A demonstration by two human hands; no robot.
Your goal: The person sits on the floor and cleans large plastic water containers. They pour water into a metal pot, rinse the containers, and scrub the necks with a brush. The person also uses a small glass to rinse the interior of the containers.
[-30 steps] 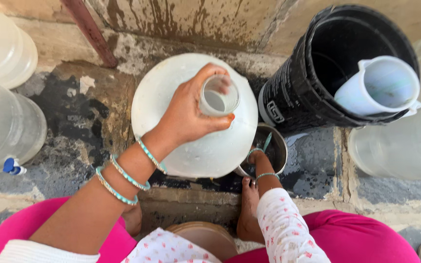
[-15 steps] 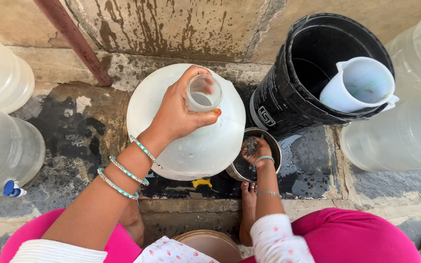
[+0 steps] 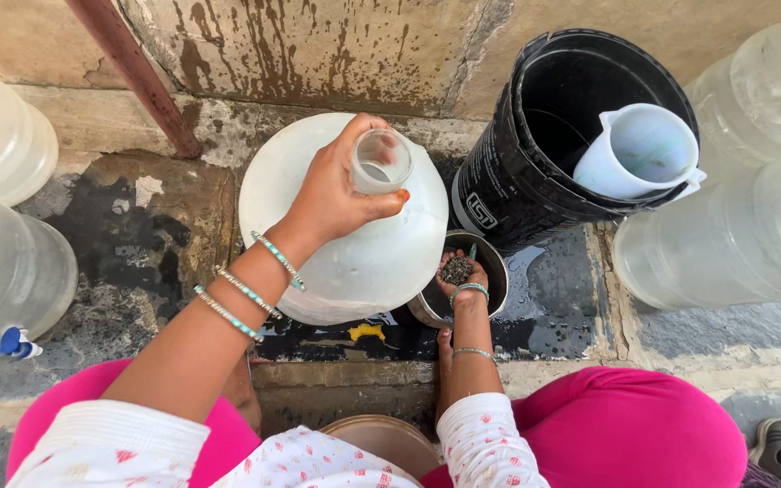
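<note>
The left hand [image 3: 336,194] wraps its grip around the neck [image 3: 381,163] of a large translucent water jar [image 3: 354,253], fingers curled round one side of the open mouth and the thumb pressed against the other. The jar stands on the wet stone surface [image 3: 164,235] in the middle of the view, touching the black bucket [image 3: 535,154] at its 3 o'clock. The right hand [image 3: 458,276] sits lower, at the jar's 5 o'clock, fingers cupped and gathered around a clump of dark gritty material [image 3: 456,267], directly over a small steel pot [image 3: 490,267] wedged between jar and bucket.

The risks lie mostly in the footing. The stone is slick with water around the pot and toward 4 o'clock, so a tilted jar could skid at its base and roll against the pot. The one-handed hold on the neck looks thin for so bulky a vessel; if it carries water, a slip would let it lurch toward the bucket, where a white jug [image 3: 639,149] rests tipped inside the rim. The cupped handful is loose, and grit could scatter across the wet stone instead of going where it is aimed. More clear jars [image 3: 11,262] crowd the edges at 9 and 3 o'clock, leaving little room to recover.
</note>
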